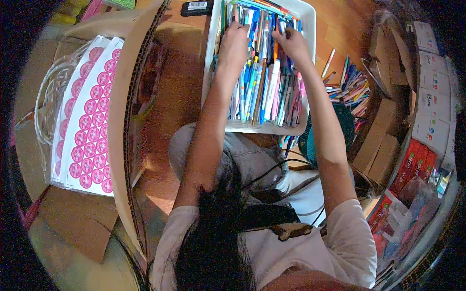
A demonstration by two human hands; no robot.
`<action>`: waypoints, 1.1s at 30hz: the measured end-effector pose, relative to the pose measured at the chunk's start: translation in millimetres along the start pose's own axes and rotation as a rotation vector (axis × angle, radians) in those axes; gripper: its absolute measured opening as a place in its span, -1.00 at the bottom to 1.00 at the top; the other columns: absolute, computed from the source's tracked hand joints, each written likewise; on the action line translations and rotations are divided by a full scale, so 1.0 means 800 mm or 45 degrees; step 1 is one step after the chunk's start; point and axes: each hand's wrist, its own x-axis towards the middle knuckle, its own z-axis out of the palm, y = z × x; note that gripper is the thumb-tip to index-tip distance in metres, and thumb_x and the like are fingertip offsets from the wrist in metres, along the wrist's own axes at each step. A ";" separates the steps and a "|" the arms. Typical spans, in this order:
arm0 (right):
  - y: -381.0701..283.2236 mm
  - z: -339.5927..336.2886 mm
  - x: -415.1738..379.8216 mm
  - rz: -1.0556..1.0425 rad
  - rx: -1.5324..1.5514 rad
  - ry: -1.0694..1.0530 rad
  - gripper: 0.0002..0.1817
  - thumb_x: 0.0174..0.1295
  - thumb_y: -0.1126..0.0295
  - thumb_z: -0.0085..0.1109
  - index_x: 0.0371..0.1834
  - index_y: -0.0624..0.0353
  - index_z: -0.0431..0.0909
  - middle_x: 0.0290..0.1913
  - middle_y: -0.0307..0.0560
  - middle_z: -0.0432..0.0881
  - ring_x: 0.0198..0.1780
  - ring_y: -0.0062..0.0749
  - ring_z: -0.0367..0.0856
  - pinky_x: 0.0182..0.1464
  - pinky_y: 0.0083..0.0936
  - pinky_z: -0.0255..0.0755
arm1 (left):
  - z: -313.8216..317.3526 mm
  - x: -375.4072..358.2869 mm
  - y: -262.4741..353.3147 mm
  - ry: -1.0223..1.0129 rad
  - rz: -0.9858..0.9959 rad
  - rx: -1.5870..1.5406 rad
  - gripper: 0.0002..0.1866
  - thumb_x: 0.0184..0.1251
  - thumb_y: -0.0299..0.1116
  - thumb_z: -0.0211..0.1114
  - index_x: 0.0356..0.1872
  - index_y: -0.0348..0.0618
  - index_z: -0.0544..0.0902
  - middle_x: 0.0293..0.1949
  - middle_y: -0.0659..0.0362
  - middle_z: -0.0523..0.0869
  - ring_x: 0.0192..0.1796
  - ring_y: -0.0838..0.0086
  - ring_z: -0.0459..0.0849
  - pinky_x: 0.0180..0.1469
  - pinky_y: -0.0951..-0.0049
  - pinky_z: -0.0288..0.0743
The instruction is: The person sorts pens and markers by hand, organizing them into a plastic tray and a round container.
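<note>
A white plastic tray [207,87] in front of my knees is packed with many pens [272,87] in mixed colours, most lying lengthwise. Over its far left part, my left hand [233,46] is closed, fingers bent down among the pens; which ones it grips is hidden. My right hand [294,46] reaches into the far right part with curled fingers. Its thumb is beside an orange pen [275,48], and I cannot make out what lies within its fingers.
Loose pens [352,89] are heaped on the wooden floor [335,24] right of the tray, near a dark green mesh item [340,119]. Cardboard boxes [378,150] and red packs [412,165] line the right. At left, an open carton [119,97] stands by pink round-sticker sheets [90,121].
</note>
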 end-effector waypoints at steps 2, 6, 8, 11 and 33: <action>-0.007 0.003 0.007 -0.118 -0.253 0.134 -0.45 -0.13 0.03 0.28 -0.36 0.40 0.47 -0.40 0.21 0.58 -0.34 -0.02 0.59 -0.28 -0.31 0.45 | 0.001 0.000 -0.002 -0.002 0.003 -0.015 -0.65 -0.05 -0.54 0.24 -0.13 -0.26 0.55 -0.28 -0.06 0.53 -0.23 0.12 0.55 -0.15 0.27 0.43; -0.009 0.008 0.014 -0.153 -0.392 0.122 -0.47 -0.16 0.06 0.30 -0.39 0.40 0.46 -0.42 0.22 0.57 -0.36 0.01 0.58 -0.30 -0.24 0.45 | 0.000 0.000 0.000 -0.011 -0.005 0.011 -0.66 -0.04 -0.51 0.24 -0.13 -0.25 0.55 -0.32 -0.03 0.53 -0.23 0.13 0.55 -0.16 0.28 0.43; -0.020 0.005 0.008 -0.146 -0.438 0.168 -0.50 -0.11 0.06 0.25 -0.42 0.39 0.48 -0.44 0.23 0.57 -0.37 0.04 0.57 -0.30 -0.20 0.44 | 0.001 0.000 0.000 0.011 0.010 0.053 -0.68 -0.04 -0.50 0.24 -0.16 -0.25 0.56 -0.31 -0.03 0.53 -0.23 0.12 0.55 -0.16 0.27 0.43; -0.010 0.006 0.018 -0.152 -0.439 0.241 -0.50 -0.01 -0.01 0.12 -0.55 0.34 0.50 -0.57 0.20 0.53 -0.42 0.05 0.55 -0.31 -0.21 0.42 | 0.001 0.001 0.003 0.085 0.055 0.042 -0.71 -0.03 -0.49 0.25 -0.20 -0.22 0.58 -0.30 -0.03 0.54 -0.24 0.12 0.55 -0.15 0.26 0.43; -0.039 -0.018 -0.011 -0.089 -0.348 0.407 -0.63 0.15 0.20 -0.07 -0.35 0.41 0.42 -0.38 0.33 0.51 -0.32 0.16 0.51 -0.28 -0.11 0.39 | 0.031 -0.002 0.019 -0.189 0.314 -0.041 -0.67 0.11 -0.21 0.19 -0.11 -0.10 0.53 -0.30 0.01 0.59 -0.28 0.15 0.56 -0.18 0.24 0.41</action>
